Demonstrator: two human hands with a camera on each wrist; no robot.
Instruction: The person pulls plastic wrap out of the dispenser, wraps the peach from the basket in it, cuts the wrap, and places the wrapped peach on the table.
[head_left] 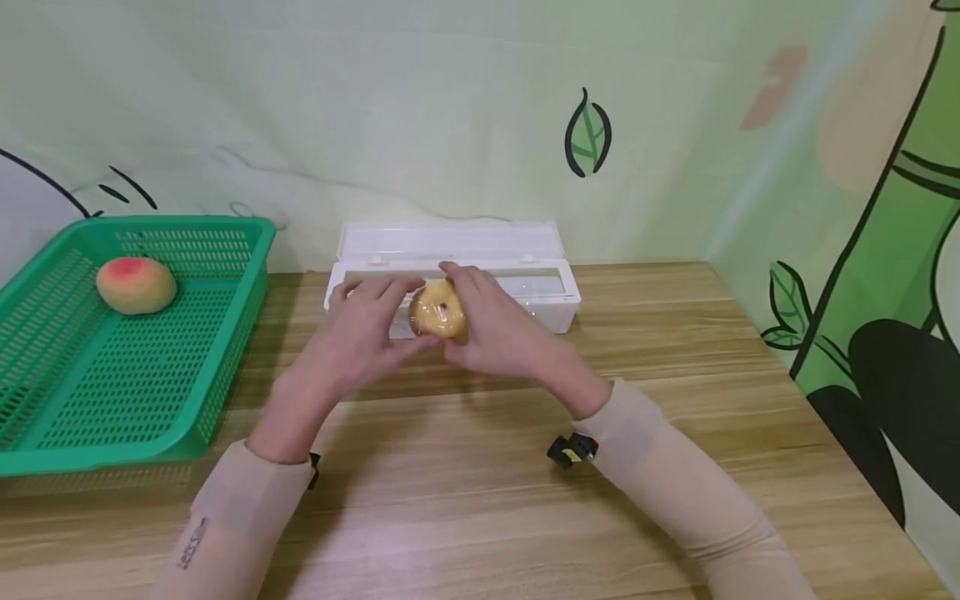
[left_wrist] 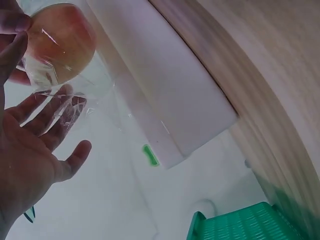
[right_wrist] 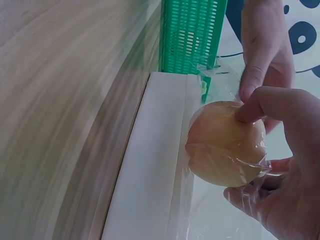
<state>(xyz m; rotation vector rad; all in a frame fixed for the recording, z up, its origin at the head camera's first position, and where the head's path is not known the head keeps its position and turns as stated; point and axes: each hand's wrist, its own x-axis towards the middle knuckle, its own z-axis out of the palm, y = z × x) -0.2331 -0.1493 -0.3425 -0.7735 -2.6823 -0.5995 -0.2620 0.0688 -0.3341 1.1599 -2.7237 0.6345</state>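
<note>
A peach (head_left: 435, 310) covered in clear plastic film is held up just in front of a long white cling film box (head_left: 556, 317). My right hand (head_left: 498, 325) grips the peach, thumb on one side and fingers on the other, as the right wrist view shows. On the opposite side is my left hand (head_left: 367, 321). Its fingers (left_wrist: 47, 117) are spread against the loose cling film (left_wrist: 105, 85), and its thumb stands apart. In the left wrist view the film hangs off the wrapped peach (left_wrist: 62, 45). The box's lid (head_left: 450, 240) is raised at the back.
To the left stands a green plastic basket (head_left: 225, 358) with another peach (head_left: 136, 285) inside. Everything rests on a wooden table (head_left: 450, 500). A printed cloth backdrop (head_left: 420, 108) rises behind the box and along the right side.
</note>
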